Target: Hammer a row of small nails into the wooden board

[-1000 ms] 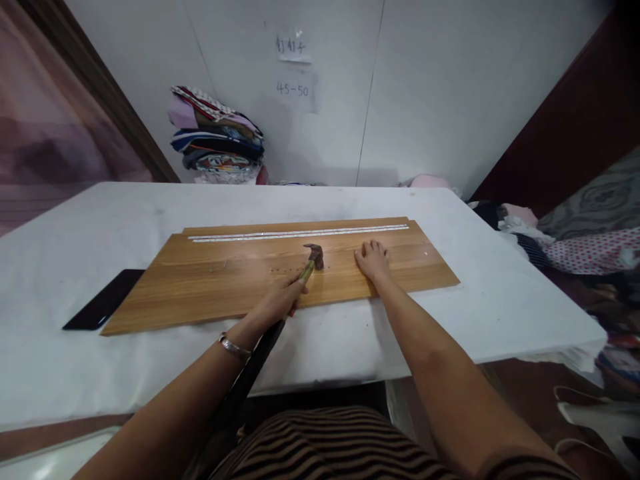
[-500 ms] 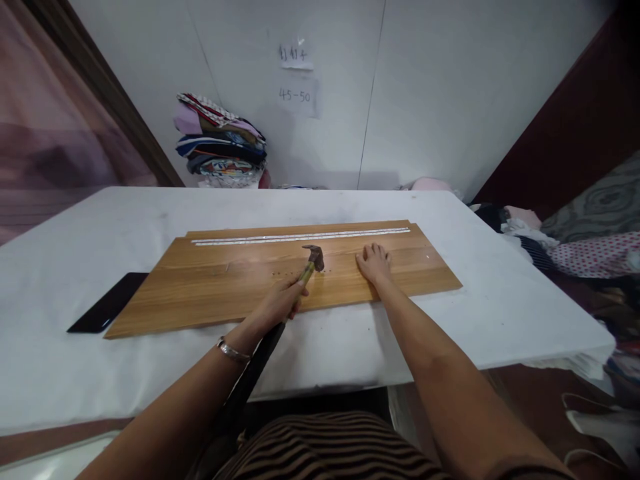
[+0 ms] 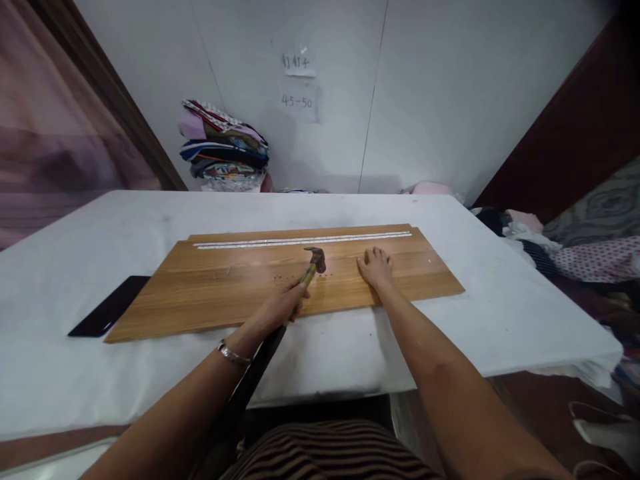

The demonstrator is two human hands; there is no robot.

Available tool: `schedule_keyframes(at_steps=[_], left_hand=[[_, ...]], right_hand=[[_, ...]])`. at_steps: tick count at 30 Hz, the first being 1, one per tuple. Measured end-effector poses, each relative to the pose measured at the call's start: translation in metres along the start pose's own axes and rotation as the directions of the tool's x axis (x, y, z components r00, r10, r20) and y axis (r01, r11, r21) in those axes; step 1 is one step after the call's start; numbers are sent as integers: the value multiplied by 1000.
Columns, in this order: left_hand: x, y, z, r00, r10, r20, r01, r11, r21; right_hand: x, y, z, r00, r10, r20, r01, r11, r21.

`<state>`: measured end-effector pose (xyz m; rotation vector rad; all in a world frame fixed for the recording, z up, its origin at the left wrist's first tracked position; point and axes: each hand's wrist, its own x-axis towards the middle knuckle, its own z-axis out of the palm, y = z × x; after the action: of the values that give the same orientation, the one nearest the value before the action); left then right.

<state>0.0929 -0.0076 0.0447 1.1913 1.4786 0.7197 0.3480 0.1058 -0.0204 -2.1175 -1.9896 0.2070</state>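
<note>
My left hand [image 3: 286, 301] is wrapped round the handle of a claw hammer [image 3: 317, 259], its head over the middle of a wood-grain board [image 3: 210, 287]. Whether the hammer's face touches the board I cannot tell. Beside the head, a row of small dark marks [image 3: 327, 275] runs along the board, partly hidden by hand and hammer. To the right, my right hand [image 3: 376, 268] rests on the board with its fingers spread, holding nothing. Two thin white strips [image 3: 300, 240] lie along the board's far side.
The board lies on a table with a white cover [image 3: 500, 320]. A dark flat slab [image 3: 107, 308] sits at its left end. Folded clothes [image 3: 225, 143] are stacked by the wall at the back left. More cloth [image 3: 595, 260] is heaped beyond the table's right edge.
The whole view has shifted slightly, so the scene sits a little lower. Both hands and the hammer keep nearly the same places over the board.
</note>
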Motion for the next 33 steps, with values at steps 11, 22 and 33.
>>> schedule_keyframes(at_steps=[11, 22, 33], left_hand=[[2, -2, -1, 1000, -6, -20, 5, 1000, -15], [3, -5, 5, 1000, -30, -8, 31, 998, 62], [-3, 0, 6, 1000, -26, -12, 27, 997, 77]], right_hand=[[1, 1, 1, 1000, 5, 15, -6, 1000, 19], [2, 2, 6, 1000, 1, -8, -1, 1000, 28], [0, -2, 0, 1000, 11, 9, -11, 1000, 15]])
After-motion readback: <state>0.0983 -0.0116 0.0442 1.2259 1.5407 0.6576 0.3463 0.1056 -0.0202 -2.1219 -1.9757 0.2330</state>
